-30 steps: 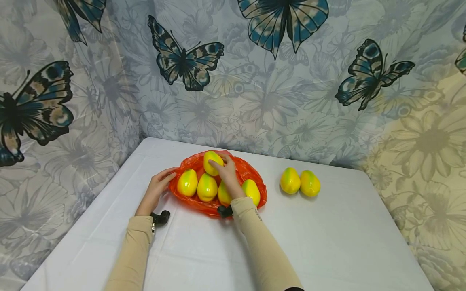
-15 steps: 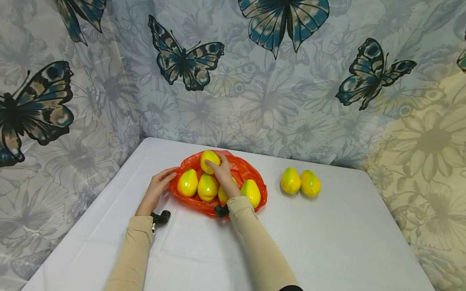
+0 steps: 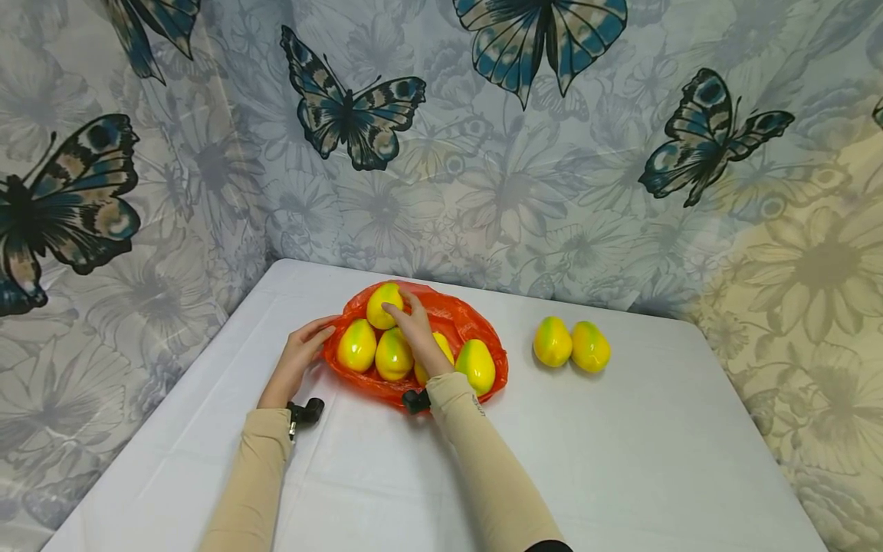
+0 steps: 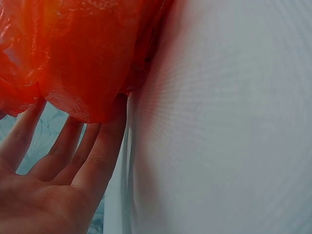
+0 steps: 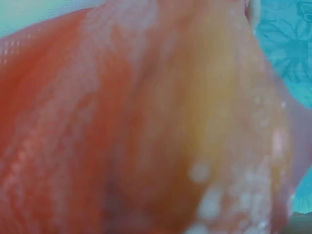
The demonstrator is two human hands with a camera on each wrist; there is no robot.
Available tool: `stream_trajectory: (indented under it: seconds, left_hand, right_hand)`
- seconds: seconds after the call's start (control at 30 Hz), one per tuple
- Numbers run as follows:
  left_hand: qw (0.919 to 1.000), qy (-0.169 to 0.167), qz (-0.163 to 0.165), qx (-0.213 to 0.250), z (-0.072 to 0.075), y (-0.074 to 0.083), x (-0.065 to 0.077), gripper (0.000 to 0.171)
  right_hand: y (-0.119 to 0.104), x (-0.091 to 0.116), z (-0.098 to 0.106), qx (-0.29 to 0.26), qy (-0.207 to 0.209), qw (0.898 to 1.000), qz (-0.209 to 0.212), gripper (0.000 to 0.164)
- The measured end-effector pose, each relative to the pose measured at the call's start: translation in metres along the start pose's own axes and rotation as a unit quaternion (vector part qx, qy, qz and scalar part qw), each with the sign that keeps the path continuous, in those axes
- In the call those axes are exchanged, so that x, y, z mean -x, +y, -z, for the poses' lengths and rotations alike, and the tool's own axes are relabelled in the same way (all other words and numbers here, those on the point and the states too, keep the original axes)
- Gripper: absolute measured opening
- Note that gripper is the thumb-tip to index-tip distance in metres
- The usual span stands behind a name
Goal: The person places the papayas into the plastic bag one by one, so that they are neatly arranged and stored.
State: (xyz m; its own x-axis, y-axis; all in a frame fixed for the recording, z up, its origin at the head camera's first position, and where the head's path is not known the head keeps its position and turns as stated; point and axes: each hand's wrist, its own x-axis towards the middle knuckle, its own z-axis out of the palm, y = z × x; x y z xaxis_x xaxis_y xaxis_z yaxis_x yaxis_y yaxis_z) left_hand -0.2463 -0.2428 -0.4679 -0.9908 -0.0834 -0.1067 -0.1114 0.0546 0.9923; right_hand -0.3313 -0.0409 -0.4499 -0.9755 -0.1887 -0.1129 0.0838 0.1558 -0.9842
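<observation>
Here's the top fruit (image 3: 382, 307), glossy yellow and egg-shaped, with my right hand (image 3: 418, 331) pinching it between thumb and fingers at its right side! It's inside the red bag (image 3: 455, 318), toward the far side, above a row of more. The left fruit (image 3: 356, 346) shines bright, a streak of highlight down its skin; the middle fruit (image 3: 395, 355) shows a greenish flush, and so does the right fruit (image 3: 476, 366) by the bag's edge.

Over on the left, my left hand (image 3: 297, 360) has its fingers fairly straight and spread, touching the bag's rim, the tips lost behind the crinkled, see-through plastic.

Now the tricky bit: my right hand and wrist cut across the half-hidden fruit (image 3: 443, 346), leaving only slivers of yellow. The right wrist view is a blur of orange and yellow, so I can't make out my grip there.

Out on the white table (image 3: 621, 445), well right of the bag, two loose fruits (image 3: 553, 342) sit side by side. A black wrist camera (image 3: 416, 401) overlaps the bag's near edge, and the butterfly-print wall (image 3: 510, 192) rises behind.
</observation>
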Motion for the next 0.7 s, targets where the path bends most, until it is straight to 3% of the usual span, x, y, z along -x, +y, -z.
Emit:
stream_trajectory:
  seconds: [0.5, 0.7]
  left_hand:
    - [1.0000, 0.003, 0.001, 0.005, 0.0012, -0.0015, -0.0016, 0.046]
    - [1.0000, 0.005, 0.003, 0.002, 0.0010, -0.0005, -0.0009, 0.046]
  right_hand:
    - [0.0039, -0.0009, 0.0004, 0.003, -0.028, 0.999, -0.025, 0.061]
    - [0.0047, 0.0004, 0.0009, -0.001, -0.026, 1.000, -0.009, 0.054]
